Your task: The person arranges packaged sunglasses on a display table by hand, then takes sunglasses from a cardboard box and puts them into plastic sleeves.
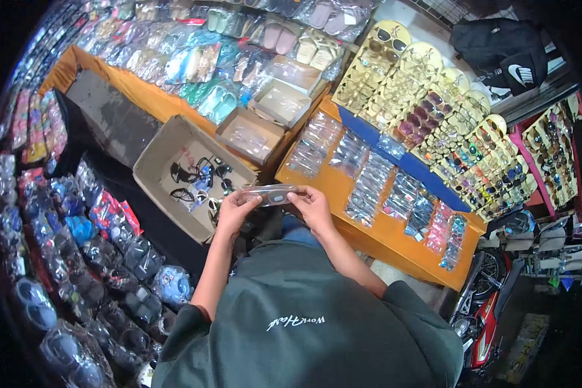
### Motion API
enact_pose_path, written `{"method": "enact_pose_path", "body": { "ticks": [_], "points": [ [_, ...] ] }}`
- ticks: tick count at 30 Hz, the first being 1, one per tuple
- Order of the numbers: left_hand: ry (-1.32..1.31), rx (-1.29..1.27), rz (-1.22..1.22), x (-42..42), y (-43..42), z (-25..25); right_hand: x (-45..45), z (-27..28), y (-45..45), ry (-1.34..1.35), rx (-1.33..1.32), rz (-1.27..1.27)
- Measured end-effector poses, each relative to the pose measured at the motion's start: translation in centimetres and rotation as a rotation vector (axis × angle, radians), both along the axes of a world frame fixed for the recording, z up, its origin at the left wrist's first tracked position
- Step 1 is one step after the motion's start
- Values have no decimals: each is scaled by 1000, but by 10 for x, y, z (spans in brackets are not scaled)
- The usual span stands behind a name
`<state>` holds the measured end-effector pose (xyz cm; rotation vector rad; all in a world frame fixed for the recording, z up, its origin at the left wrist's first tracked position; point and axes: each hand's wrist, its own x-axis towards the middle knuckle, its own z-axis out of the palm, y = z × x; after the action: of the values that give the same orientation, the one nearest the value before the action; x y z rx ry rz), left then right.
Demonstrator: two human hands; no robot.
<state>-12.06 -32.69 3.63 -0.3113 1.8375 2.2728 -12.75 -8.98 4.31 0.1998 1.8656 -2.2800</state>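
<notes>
A pair of glasses in a clear plastic sleeve is stretched level between both hands, in front of my chest. My left hand pinches its left end between thumb and fingers. At the other end, my right hand grips the sleeve the same way. Just beyond my left hand stands an open cardboard box holding loose sunglasses and small packets. To the right of my right hand, wrapped glasses lie in rows on an orange-covered table.
Yellow display boards with sunglasses lean behind the table. Smaller cardboard boxes sit near its left end. Wrapped slippers fill the stall ahead, and bagged goods line the left. A red motorcycle stands at the lower right.
</notes>
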Motion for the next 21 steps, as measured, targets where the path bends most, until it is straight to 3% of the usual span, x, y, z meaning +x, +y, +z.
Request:
{"method": "enact_pose_path", "body": {
  "ticks": [7,10,14,21],
  "points": [
    [-27,-7,-114,-26,27,-7,-19,-15,31,-88,53,-57],
    [-54,-97,-131,-37,31,-43,-24,-34,48,-145,102,-80],
    [-100,4,-102,-52,42,-92,-32,-67,71,-230,78,-125],
    [-110,-112,-184,-87,71,-129,-53,-102,99,-290,129,-140]
  ]
}}
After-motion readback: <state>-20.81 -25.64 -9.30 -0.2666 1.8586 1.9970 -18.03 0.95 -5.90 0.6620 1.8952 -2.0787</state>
